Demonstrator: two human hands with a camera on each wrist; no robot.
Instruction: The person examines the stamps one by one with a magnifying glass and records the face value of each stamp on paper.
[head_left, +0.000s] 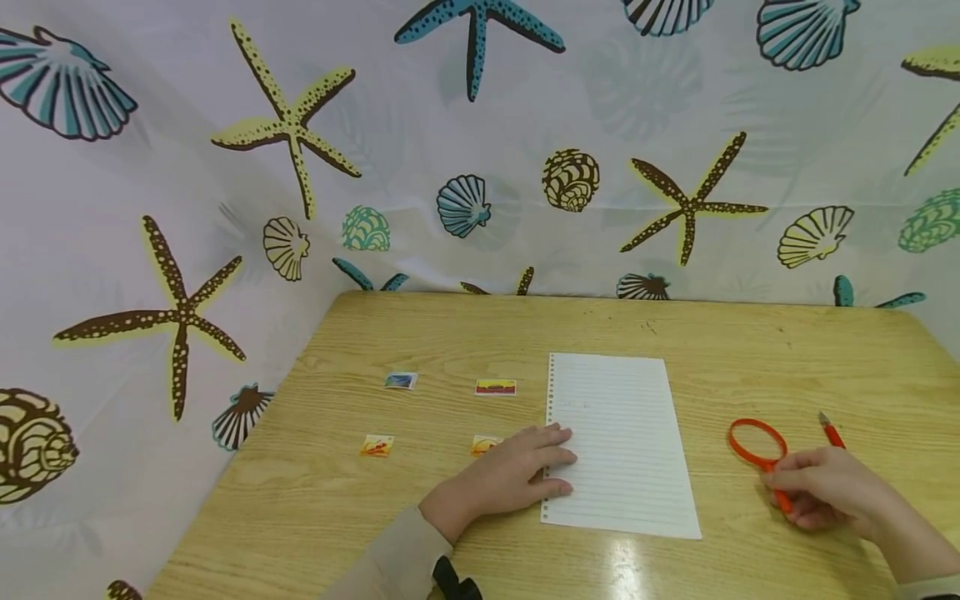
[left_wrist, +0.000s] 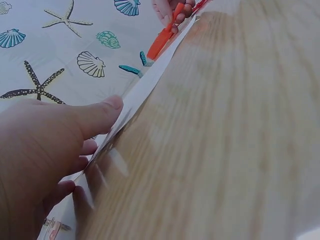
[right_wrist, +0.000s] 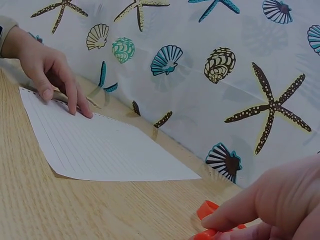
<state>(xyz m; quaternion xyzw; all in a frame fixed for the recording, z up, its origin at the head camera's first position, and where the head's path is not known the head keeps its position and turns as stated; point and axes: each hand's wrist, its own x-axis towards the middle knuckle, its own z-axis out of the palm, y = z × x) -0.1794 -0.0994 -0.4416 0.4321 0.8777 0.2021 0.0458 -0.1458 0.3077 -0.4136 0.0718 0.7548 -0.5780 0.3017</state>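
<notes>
Pinching the short handle of a red ring between thumb and fingers, the person's right hand sits over the table, right of the paper and well apart from it. Just beyond that hand lies a slim red tool, its metal tip pointing away from the person. From where I stand, the left hand grips nothing: its fingers are loosely spread, their tips resting on the paper's punched left edge. Four small cards lie left of the paper in two rows, the nearer right card partly covered by that hand. Shells and starfish pattern the cloth behind.
</notes>
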